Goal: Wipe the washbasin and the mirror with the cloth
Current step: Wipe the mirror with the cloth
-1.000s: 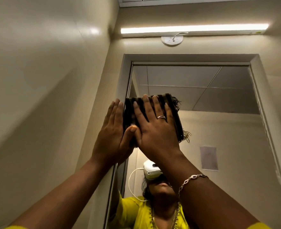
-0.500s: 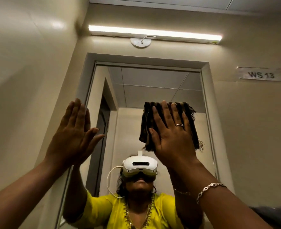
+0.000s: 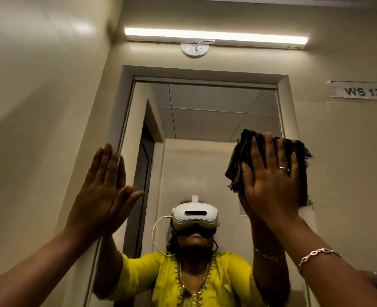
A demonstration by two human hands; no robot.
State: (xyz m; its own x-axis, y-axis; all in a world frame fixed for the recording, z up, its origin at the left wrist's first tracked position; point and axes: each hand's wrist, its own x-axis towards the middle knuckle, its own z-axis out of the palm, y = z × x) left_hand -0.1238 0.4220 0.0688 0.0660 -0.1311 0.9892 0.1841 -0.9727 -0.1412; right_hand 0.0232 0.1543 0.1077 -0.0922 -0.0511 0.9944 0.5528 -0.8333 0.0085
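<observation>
This looked like a washroom in an institutional or office building rather than a home. A framed wall mirror (image 3: 205,134) hung under a long tube light (image 3: 216,36), between plain cream painted walls (image 3: 39,107). A printed label reading "WS 13" (image 3: 362,91) was stuck beside the mirror, and the reflection showed a panelled drop ceiling (image 3: 212,111) and a dark doorway (image 3: 146,165).

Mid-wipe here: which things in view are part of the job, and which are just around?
In the job:
- mirror
- dark cloth, pressed flat on the glass by the right hand
- left hand, flat at the mirror's left edge

Just around:
- tube light
- "WS 13" label
</observation>
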